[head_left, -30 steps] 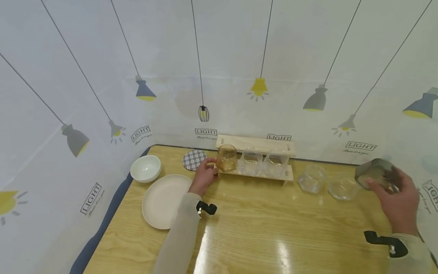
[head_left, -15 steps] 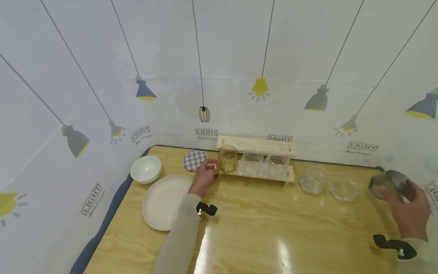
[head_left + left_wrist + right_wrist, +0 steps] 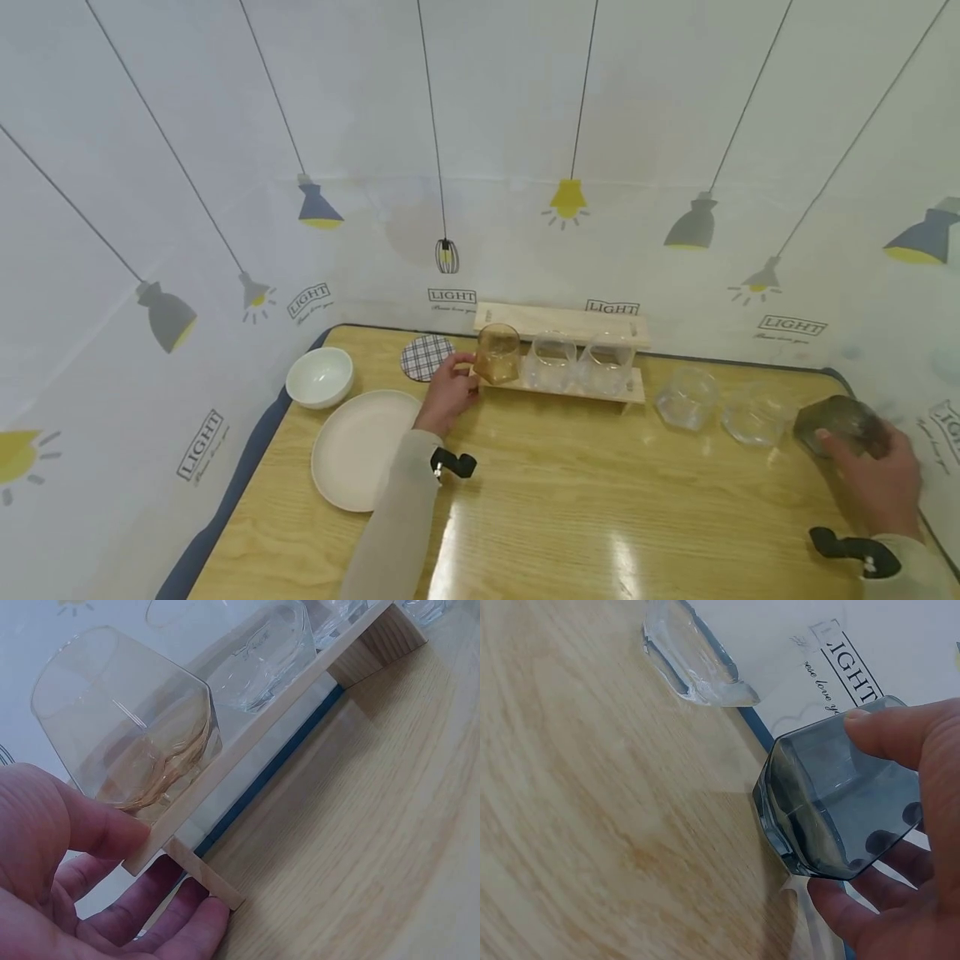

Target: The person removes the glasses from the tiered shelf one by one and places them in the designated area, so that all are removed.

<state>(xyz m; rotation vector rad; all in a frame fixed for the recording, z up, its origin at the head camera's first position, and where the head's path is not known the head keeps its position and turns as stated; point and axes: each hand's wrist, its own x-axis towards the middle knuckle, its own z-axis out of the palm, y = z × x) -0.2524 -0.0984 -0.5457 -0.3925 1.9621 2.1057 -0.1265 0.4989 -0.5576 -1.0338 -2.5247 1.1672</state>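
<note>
At the far side of the table [image 3: 555, 492], a wooden rack [image 3: 558, 320] carries three glasses in a row, their mouths upward. The leftmost is an amber glass [image 3: 498, 354], its colour deepest in the thick, faceted base; to its right come a clear glass [image 3: 553, 363] and a second clear glass [image 3: 606, 364]. The person's left hand [image 3: 447, 394] pinches the rack's left end, thumb pressed on the board just beside the amber glass, the other fingers bent below around the short leg.

Right of the rack sit two more see-through vessels, a faceted tumbler [image 3: 687, 400] and a low tumbler [image 3: 757, 415]. Farther right, the right hand [image 3: 885, 483] grips a smoky grey glass [image 3: 840, 795] between thumb and fingers, the mouth turned toward the palm; fingertips show dark through the tinted wall. Whether its base touches the table cannot be told.

On the left, a pale bowl [image 3: 320, 377] stands with its smooth inside facing up. Nearer lies a cream plate [image 3: 363, 450], its right edge partly covered by the left sleeve [image 3: 393, 521]. A plaid coaster [image 3: 426, 357] lies between bowl and rack.
</note>
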